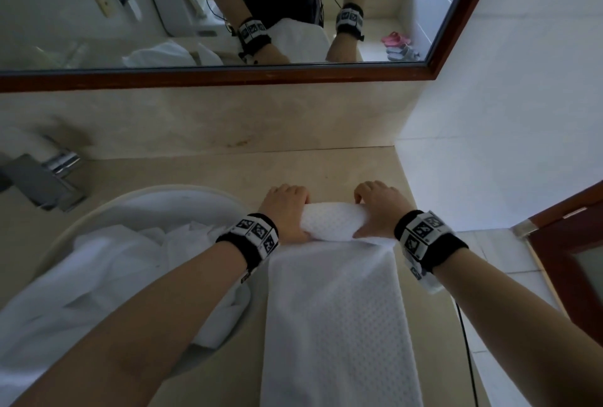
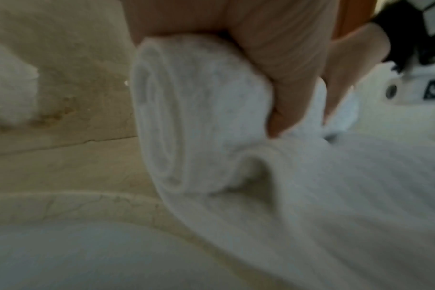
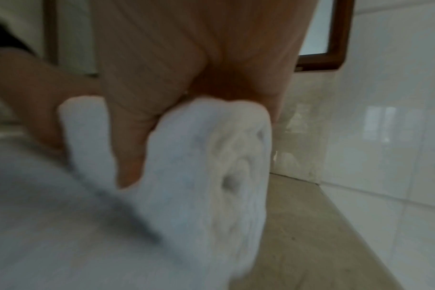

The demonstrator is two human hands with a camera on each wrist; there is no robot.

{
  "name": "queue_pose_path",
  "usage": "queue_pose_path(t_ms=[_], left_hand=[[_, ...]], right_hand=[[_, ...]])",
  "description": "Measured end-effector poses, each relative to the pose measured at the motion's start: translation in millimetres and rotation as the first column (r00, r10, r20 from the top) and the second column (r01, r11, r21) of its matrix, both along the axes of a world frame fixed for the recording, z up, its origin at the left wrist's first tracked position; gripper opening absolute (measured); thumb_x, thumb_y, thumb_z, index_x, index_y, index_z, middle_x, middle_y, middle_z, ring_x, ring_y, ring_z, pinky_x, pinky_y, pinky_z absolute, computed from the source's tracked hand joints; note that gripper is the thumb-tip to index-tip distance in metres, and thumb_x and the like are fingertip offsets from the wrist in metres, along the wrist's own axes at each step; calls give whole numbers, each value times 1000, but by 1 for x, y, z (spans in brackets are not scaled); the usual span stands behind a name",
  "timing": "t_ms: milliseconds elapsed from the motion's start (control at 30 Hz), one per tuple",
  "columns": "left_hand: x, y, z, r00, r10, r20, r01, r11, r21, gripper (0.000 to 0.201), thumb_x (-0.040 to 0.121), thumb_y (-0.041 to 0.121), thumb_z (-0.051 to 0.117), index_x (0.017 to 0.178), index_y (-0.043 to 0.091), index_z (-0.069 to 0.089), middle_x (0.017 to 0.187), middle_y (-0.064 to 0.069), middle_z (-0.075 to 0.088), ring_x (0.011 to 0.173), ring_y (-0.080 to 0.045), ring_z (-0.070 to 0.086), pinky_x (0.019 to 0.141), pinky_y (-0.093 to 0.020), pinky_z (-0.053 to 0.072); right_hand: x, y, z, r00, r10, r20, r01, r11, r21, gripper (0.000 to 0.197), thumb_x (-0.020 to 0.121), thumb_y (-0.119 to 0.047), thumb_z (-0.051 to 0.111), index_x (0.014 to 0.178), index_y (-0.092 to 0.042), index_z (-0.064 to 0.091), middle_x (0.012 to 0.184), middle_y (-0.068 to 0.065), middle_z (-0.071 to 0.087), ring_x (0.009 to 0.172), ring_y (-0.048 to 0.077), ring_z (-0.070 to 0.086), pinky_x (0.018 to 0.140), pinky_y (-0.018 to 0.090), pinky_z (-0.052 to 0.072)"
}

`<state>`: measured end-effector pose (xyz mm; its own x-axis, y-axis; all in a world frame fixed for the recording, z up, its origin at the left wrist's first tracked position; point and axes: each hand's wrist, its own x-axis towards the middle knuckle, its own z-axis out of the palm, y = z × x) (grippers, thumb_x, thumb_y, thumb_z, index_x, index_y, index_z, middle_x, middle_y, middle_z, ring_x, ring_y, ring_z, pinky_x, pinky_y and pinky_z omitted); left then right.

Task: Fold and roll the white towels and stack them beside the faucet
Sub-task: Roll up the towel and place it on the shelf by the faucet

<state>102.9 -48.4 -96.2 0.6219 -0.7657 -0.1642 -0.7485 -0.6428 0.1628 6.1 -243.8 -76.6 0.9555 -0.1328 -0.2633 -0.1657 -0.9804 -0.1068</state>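
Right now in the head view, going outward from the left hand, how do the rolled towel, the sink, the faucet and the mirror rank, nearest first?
1. Rolled towel: gripped by the left hand, at its right.
2. Sink: rim just left of the hand.
3. Faucet: far left on the counter.
4. Mirror: up on the back wall; its order against the faucet is a close call.

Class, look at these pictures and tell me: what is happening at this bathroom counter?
A person is rolling a white towel on the counter. The left hand and right hand each grip one end of the rolled part, the rest still flat. More towels lie bunched in the sink, near the faucet.
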Motion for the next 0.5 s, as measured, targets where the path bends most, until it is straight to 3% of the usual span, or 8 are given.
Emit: queue_pose_path(t_ms=[100, 167, 233, 267, 333, 400, 467, 500], left_hand=[[-13, 4, -8, 967, -64, 248, 59, 998, 29, 45, 77, 38, 65, 108, 13, 45, 111, -4, 48, 101, -23, 43, 90, -32, 34], [-18, 11, -17, 965, -88, 247, 92, 996, -4, 46, 70, 37, 65, 106, 14, 47, 112, -5, 48, 105, -26, 44, 94, -34, 33], [-20, 17, -13, 996, -59, 66, 66, 992, -107, 48, 67, 47, 60, 104, 18, 47, 122, -6, 47, 121, -29, 40, 104, -39, 29], [-19, 18, -6, 997, -27, -73, 16, 988, -153, 44, 74, 50, 58, 102, 18, 48, 122, -6, 49, 124, -28, 40, 107, -40, 29], [-11, 17, 9, 933, 45, -357, -121, 974, -193, 29, 90, 42, 54, 101, 15, 54, 105, -4, 56, 110, -25, 51, 99, -35, 37], [1, 16, 17, 846, 70, -529, -207, 956, -205, 22, 93, 32, 55, 104, 13, 59, 105, -2, 59, 109, -23, 56, 89, -30, 41], [12, 16, 21, 813, 86, -575, -215, 963, -159, 34, 89, 30, 64, 119, 15, 56, 119, -3, 58, 117, -21, 53, 90, -25, 40], [15, 16, 21, 802, 99, -589, -202, 973, -111, 48, 86, 32, 67, 129, 19, 50, 126, -3, 54, 121, -20, 51, 93, -25, 39]], right_hand=[[-10, 8, -11, 988, 93, 124, -76, 988, -132, 53, 75, -46, 68, 112, -14, 47, 112, 3, 52, 105, 25, 50, 88, 35, 38], [-19, 8, -18, 980, 128, 150, -116, 990, -82, 60, 71, -60, 66, 104, -12, 52, 104, 5, 54, 95, 26, 53, 84, 37, 42], [-23, 6, -14, 979, 70, 189, -82, 995, 58, 59, 70, -73, 52, 88, -17, 51, 91, -1, 51, 83, 20, 48, 81, 35, 45], [-22, 4, -11, 982, 26, 187, -51, 991, 127, 55, 72, -73, 47, 82, -20, 50, 90, -3, 49, 84, 19, 46, 83, 36, 44], [-16, 0, -3, 993, -45, 108, 20, 973, 230, 40, 78, -61, 56, 82, -22, 53, 105, 0, 53, 101, 22, 47, 95, 37, 39], [-9, -5, 5, 990, -135, -45, 142, 919, 368, 31, 81, -44, 67, 102, -25, 56, 129, 3, 48, 120, 24, 44, 103, 38, 35], [-5, -9, 10, 953, -187, -240, 285, 825, 488, 65, 81, -35, 70, 138, -26, 38, 145, 6, 38, 129, 28, 42, 105, 38, 37], [-4, -10, 11, 928, -184, -323, 326, 819, 472, 79, 81, -35, 71, 146, -25, 27, 149, 6, 34, 132, 29, 40, 107, 38, 36]])
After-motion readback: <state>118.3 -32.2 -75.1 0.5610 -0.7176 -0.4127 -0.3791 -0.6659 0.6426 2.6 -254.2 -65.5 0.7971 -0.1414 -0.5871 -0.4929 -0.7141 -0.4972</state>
